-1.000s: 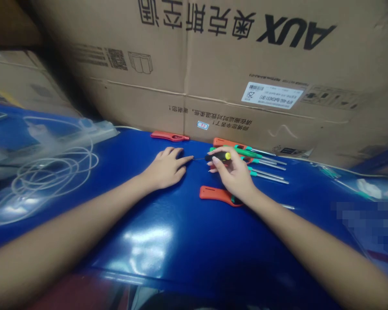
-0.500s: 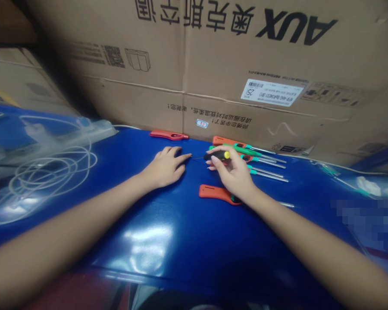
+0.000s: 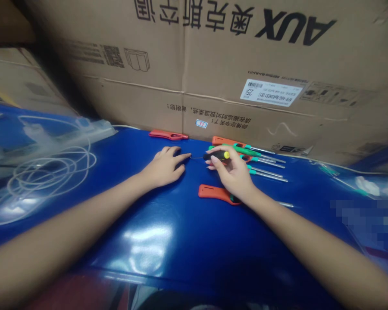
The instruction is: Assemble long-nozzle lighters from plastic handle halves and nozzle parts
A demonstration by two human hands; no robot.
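My right hand (image 3: 234,172) is closed round the black handle of a screwdriver (image 3: 215,155) with a yellow end, its thin shaft pointing left. The shaft's tip is at the index fingertip of my left hand (image 3: 164,167), which rests on the blue table (image 3: 181,241) with its fingers apart. Anything tiny at that fingertip is too small to tell. Several orange and green lighters (image 3: 255,150) with metal tubes lie beyond and beside my right hand. Nearer me is another orange lighter (image 3: 213,192), partly hidden by my right hand and wrist.
A large cardboard box (image 3: 148,94) stands along the table's back. A red lighter body (image 3: 168,135) lies at its foot. Coiled white cable (image 3: 51,168) and plastic wrap are at the left; small white and green items (image 3: 365,185) are at the right.
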